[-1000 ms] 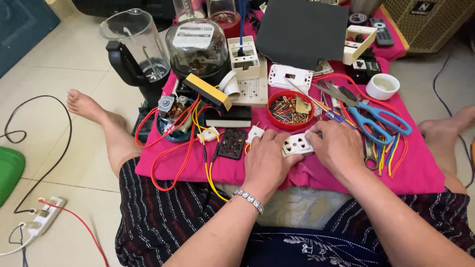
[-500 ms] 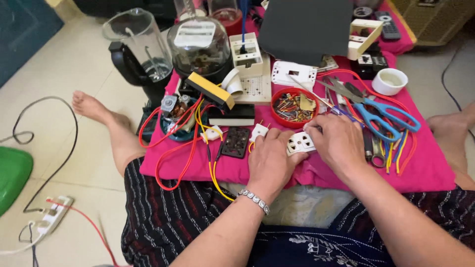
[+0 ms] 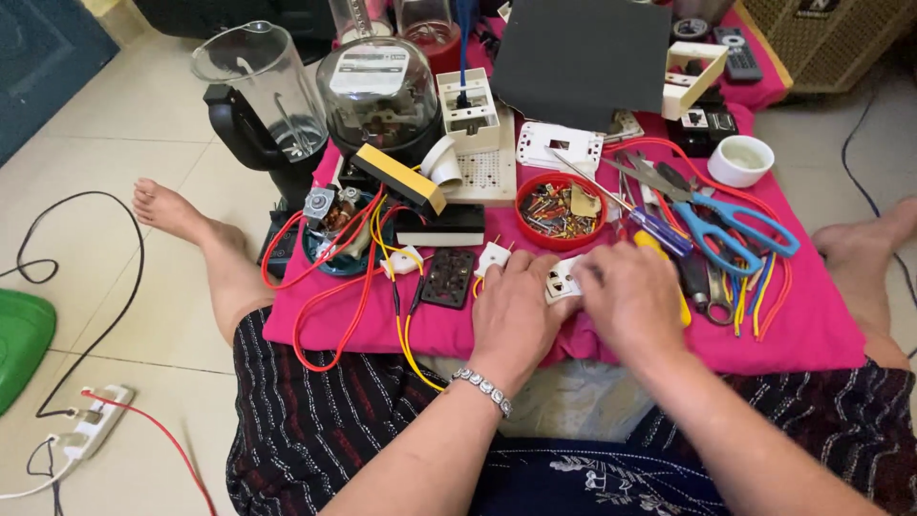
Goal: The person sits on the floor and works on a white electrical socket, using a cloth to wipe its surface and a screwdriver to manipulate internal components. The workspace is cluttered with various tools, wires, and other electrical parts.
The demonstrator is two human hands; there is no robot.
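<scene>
Head view, looking down onto the lap and a low work surface draped in a pink cloth [image 3: 821, 334], soft and creased at its near edge. Left hand [image 3: 516, 311] and right hand [image 3: 635, 301] meet over a small white plastic socket module [image 3: 564, 280], boxy, with dark pin holes on its face; it sits on the cloth just in front of the person, between the two hands. Left fingers curl together and press against the module's left side; right fingers are bent and closed over its right end, covering part of it. A beaded metal bracelet [image 3: 482, 390] circles the left wrist. Just left of the left hand lies a black rectangular socket plate [image 3: 447, 278] and a small white plug piece [image 3: 493, 256]. Behind the hands, a round red plastic dish [image 3: 557, 208] holds small screws and metal bits. Right of it: blue-handled scissors [image 3: 735, 234], glossy, lying flat, and a screwdriver [image 3: 621, 205] with a blue and yellow handle. Loose red and yellow insulated wires [image 3: 334, 296] loop over the left cloth edge. At the rear left stands a clear blender jug [image 3: 263, 86] on a black base, beside a glass-domed electricity meter [image 3: 377, 91]. A white extension strip [image 3: 94, 420] lies on the tiled floor.
</scene>
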